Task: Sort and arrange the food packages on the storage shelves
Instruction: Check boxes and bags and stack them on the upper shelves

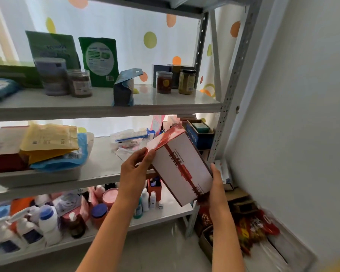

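White tray [47, 176] on middle shelf [110, 163], left: holds yellow pouches [49, 142], blue pouch [71, 161], red box [4, 161]. Top shelf [98, 107]: jars, green bags. White-and-red carton [182, 165] tilted, held in air before middle shelf, right side. Left hand [134, 169] pinches carton's upper left corner; right hand [217, 190] grips lower right edge, fingers curled behind.

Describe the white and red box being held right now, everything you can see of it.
The white and red box looks like cardboard: white faces, a red printed end panel and a red band with small print running lengthwise. It appears closed and tilted, red end up-left, held in front of the middle shelf. The left hand grips its upper end; the right hand supports its lower right side.
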The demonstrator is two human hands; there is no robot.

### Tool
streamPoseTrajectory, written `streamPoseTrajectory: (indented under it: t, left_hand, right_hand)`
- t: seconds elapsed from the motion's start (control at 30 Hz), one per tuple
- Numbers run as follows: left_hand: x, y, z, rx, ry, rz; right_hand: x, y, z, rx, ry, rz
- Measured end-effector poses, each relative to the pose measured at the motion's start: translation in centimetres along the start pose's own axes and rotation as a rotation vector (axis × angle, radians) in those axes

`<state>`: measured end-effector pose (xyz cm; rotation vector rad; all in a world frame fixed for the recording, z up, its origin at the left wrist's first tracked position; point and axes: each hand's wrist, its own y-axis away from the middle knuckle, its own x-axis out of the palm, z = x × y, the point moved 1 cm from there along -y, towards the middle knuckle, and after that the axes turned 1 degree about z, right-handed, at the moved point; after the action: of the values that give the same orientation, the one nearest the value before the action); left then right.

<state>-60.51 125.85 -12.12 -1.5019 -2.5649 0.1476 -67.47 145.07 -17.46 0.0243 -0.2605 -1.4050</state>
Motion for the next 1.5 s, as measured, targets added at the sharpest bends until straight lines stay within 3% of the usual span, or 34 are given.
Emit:
streamPoseTrajectory:
  t: [0.23, 0.37, 0.73, 0.97, 1.27, 1.5]
  left_hand:
    - [1.3, 0.0, 0.2, -0.061, 0.071, -0.007]
    - [1.7, -0.8, 0.4, -0.212, 0.307, -0.035]
    - [3.2, -0.8, 1.6, -0.395, 0.676, -0.008]
    - [3.2, -1.2, 2.5, -0.394, 0.622, 0.076]
    - [2.5, -2.3, 3.5, -0.303, 0.538, 0.097]
    - [2.3, -2.8, 4.4, -0.319, 0.471, 0.112]
  right_hand:
    - [-1.3, 0.0, 0.6, -0.054, 0.029, -0.034]
    - [-2.0, 0.0, 1.1, -0.156, -0.029, -0.042]
    - [-1.9, -1.2, 1.7, -0.265, -0.287, -0.1]
    - [-0.8, -2.0, 2.2, -0.286, -0.284, -0.144]
    - [-1.0, -2.4, 1.8, -0.175, -0.244, -0.34]
    - [-1.6, -3.1, 1.3, -0.081, -0.298, -0.322]
